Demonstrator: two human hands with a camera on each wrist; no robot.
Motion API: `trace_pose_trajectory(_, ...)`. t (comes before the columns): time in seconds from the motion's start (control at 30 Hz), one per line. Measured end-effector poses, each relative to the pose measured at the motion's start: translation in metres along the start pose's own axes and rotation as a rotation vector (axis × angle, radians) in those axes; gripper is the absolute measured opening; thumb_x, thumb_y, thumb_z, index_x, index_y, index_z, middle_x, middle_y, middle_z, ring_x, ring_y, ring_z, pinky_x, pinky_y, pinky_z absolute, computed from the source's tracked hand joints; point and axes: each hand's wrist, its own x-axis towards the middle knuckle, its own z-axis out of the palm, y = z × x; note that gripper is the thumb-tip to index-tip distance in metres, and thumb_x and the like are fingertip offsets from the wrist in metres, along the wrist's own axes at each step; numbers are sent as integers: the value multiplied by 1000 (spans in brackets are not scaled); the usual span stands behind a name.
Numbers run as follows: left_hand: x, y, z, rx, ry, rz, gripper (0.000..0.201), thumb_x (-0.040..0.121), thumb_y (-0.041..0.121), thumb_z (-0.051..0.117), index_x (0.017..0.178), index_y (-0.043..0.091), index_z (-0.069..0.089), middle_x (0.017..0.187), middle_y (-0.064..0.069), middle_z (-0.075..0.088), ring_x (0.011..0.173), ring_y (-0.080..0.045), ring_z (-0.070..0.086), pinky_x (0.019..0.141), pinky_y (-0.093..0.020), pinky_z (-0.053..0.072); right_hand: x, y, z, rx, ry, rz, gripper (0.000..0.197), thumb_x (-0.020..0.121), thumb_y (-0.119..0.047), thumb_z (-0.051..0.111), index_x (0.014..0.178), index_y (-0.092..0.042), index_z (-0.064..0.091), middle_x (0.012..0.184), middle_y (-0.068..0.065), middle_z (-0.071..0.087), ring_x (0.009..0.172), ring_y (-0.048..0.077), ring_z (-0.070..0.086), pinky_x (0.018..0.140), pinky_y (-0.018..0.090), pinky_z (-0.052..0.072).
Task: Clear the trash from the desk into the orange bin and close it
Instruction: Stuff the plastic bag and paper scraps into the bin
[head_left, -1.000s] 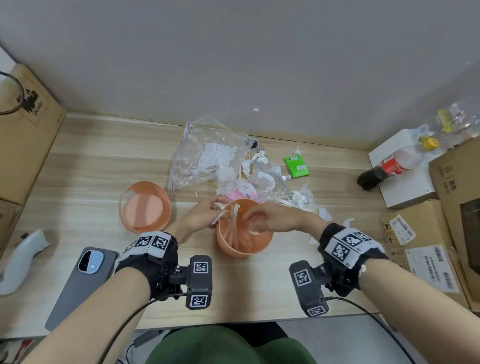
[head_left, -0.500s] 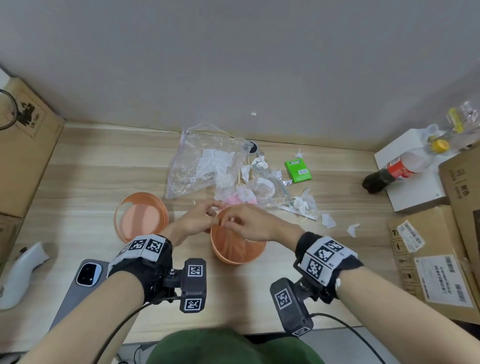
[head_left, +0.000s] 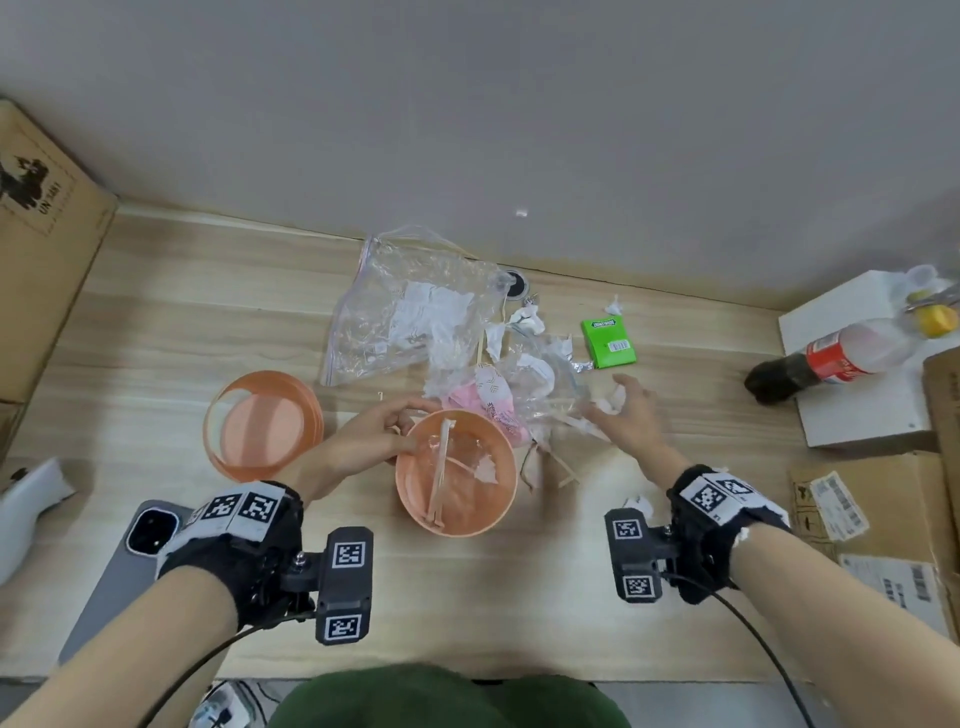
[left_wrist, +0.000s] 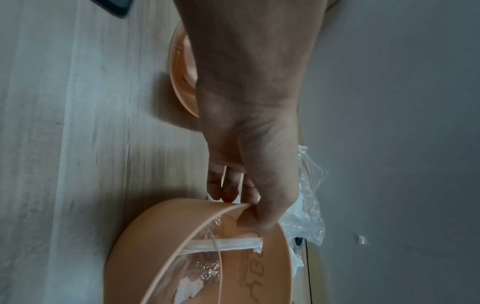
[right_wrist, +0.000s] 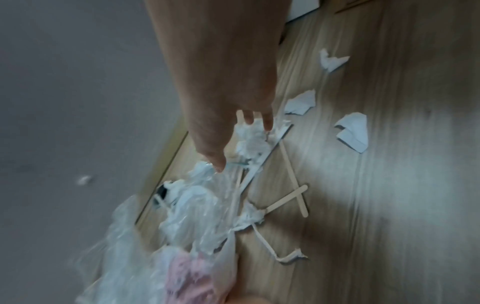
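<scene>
The orange bin (head_left: 483, 522) stands open at mid desk, holding a white paper strip and clear plastic. My left hand (head_left: 402, 434) pinches its near-left rim; in the left wrist view the thumb of the left hand (left_wrist: 241, 207) lies inside the bin (left_wrist: 145, 236) and the fingers outside. The orange lid (head_left: 262, 423) lies to the left. My right hand (head_left: 631, 400) hovers open, fingers spread, over a crumpled paper wad (head_left: 608, 406) in the trash pile. From the right wrist, the right hand (right_wrist: 241, 144) sits just above that wad (right_wrist: 253, 144).
A big clear zip bag (head_left: 410, 317), a pink wrapper (head_left: 467, 402), a green packet (head_left: 608, 343), wooden sticks (right_wrist: 293, 170) and paper scraps (right_wrist: 353, 133) litter the desk. A phone (head_left: 111, 582) lies near left. A cola bottle (head_left: 831, 358) rests on a white box (head_left: 857, 415); cardboard boxes (head_left: 883, 514) flank the right.
My right hand has left the bin's mouth and swung right to the trash pile, leaving the paper strip inside. The left hand stays on the rim.
</scene>
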Motion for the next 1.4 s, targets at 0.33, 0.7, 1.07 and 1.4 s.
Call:
trace_pose_trajectory(0.33, -2, -8, -4, -60, 31, -82, 53, 67, 21, 62, 117, 39, 63, 99, -6, 58, 96, -18, 61, 84, -28, 48, 24, 41, 20, -138, 128, -14, 39, 84, -8, 62, 122, -1, 55, 120, 28, 56, 111, 39, 53, 88, 35, 41)
trace_pose_trajectory(0.7, -7, 2, -1, -22, 58, -90, 57, 65, 24, 61, 121, 33, 61, 98, -4, 57, 91, -16, 60, 79, -24, 48, -51, -88, -4, 265, -437, -462, 28, 78, -5, 74, 101, -17, 62, 87, -4, 60, 66, 6, 55, 61, 12, 46)
trace_pose_trajectory(1.07, -14, -7, -5, -26, 101, -79, 51, 81, 6, 66, 126, 27, 61, 100, -11, 54, 92, -17, 61, 87, -31, 52, -31, -76, 8, 335, -267, -367, 22, 88, -17, 64, 108, -27, 62, 114, -5, 61, 106, 20, 59, 91, 37, 49)
trace_pose_trajectory(1.4, -28, -10, -8, -70, 130, -96, 48, 77, 18, 68, 121, 36, 62, 101, -9, 55, 89, -15, 61, 81, -26, 52, 15, -82, 71, -342, -256, -140, 119, 62, -56, 78, 150, -25, 5, 159, 15, 3, 147, 34, 1, 116, 53, 12)
